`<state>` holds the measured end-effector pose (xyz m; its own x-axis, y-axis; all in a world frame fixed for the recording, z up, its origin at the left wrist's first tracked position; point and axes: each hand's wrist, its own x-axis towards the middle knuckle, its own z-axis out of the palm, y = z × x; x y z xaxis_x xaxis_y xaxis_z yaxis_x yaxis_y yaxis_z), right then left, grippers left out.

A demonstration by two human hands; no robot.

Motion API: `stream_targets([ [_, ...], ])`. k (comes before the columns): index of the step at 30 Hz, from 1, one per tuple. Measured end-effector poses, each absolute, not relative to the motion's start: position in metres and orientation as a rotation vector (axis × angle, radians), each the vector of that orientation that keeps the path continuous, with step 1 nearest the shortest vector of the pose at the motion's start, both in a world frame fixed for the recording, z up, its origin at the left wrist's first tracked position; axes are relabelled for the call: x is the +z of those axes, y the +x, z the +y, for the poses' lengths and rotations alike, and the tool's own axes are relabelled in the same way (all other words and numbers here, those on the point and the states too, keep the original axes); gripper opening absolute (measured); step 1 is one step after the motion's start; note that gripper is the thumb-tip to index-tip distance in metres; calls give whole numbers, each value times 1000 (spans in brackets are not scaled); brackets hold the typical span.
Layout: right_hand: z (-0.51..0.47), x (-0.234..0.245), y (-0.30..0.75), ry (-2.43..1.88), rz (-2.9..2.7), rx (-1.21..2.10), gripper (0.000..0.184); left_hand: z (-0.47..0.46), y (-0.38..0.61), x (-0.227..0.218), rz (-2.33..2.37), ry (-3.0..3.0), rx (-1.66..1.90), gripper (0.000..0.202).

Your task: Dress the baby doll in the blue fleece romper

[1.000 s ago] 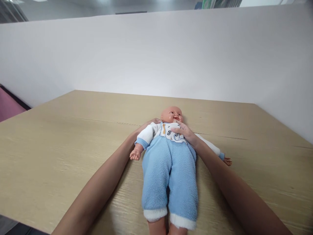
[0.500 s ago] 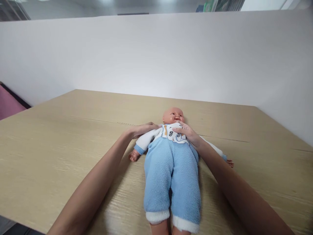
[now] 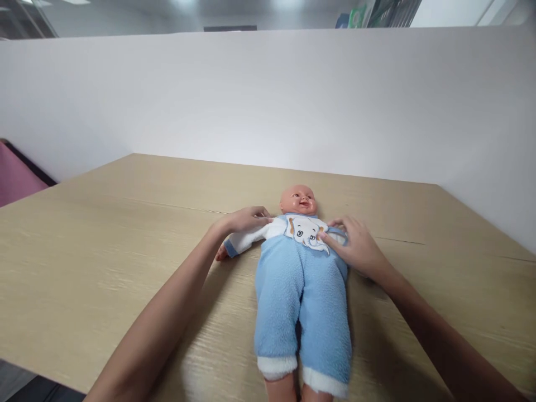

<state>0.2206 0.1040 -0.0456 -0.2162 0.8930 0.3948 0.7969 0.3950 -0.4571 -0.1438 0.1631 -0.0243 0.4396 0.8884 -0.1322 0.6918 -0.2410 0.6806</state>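
Note:
A bald baby doll (image 3: pixel 298 199) lies on its back on the table, feet toward me. It wears fuzzy blue overalls (image 3: pixel 280 290) over a white top, with a white animal-face bib (image 3: pixel 309 231) at the chest. My left hand (image 3: pixel 248 220) is closed over the doll's white sleeve (image 3: pixel 247 239) near the shoulder, its fingertips partly hidden. On the other side, my right hand (image 3: pixel 355 244) pinches the clothing beside the bib, thumb at the bib's edge. A blue-edged strap (image 3: pixel 338 233) loops out between its fingers. The doll's arm on that side is hidden behind my right hand.
The wide wooden table (image 3: pixel 125 234) carries the doll near its front middle. A white partition (image 3: pixel 268 100) rises along the back and right. Something pink with a dark edge (image 3: pixel 19 178) stands beyond the table's left side.
My right hand has moved right, off the bib's middle to its side, and the blue-edged strap now stands out. The doll's bib and legs have shifted slightly right. My left hand remains at the shoulder.

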Motion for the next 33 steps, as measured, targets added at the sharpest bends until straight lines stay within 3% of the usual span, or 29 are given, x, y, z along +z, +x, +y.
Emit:
stream_targets([
  [4, 63, -73, 279, -1503, -2093, 39, 56, 143, -121, -7, 1538, 2279, 627, 32],
  [7, 38, -93, 314, -1528, -2130, 65, 65, 121, -80, 4, 1393, 2476, 890, 23],
  [13, 23, -101, 330, -1532, -1982, 294, 56, 105, 9, -7, 1139, 2762, 653, 36],
  [16, 28, -91, 325, -1537, -1711, 490, 64, 110, 25, -17, 1203, 2784, 601, 27],
  [19, 40, -78, 313, -1376, -1451, 678, 70, 110, 25, -18, 1148, 2711, 791, 17],
  [25, 80, -59, 258, -1064, -1318, 792, 54, 97, 15, -15, 896, 2537, 1010, 22],
  [33, 84, -74, 219, -1051, -1750, 465, 30, 90, 10, -19, 852, 2534, 1239, 23],
])
